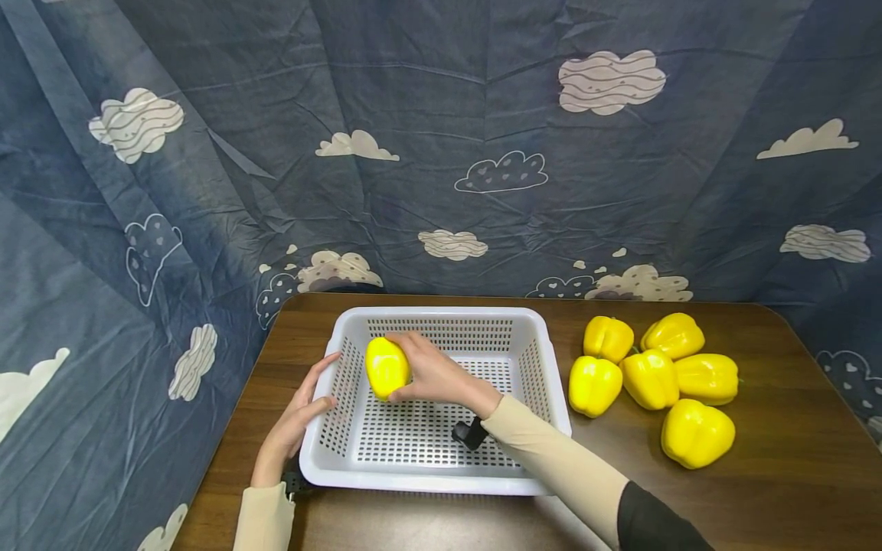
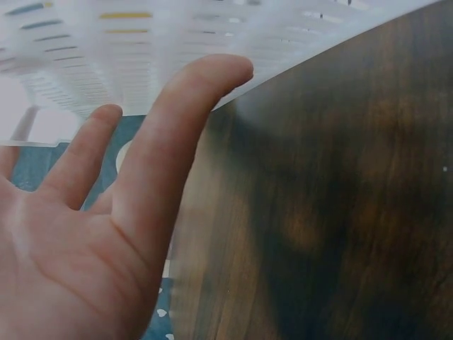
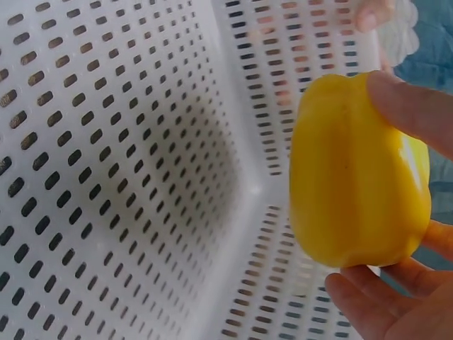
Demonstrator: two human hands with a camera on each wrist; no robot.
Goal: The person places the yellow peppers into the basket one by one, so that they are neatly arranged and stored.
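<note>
My right hand (image 1: 437, 373) pinching a glossy, lobed yellow pepper (image 1: 385, 369), slotted plastic basket (image 1: 427, 482) below, left hand (image 1: 292, 428) spread at its rim

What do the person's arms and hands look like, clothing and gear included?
The left hand and right hand wear no gloves. Both arms have cream sleeves: left sleeve, right sleeve. Farther up the right arm comes a black section. A small black device sits at the right wrist.
</note>
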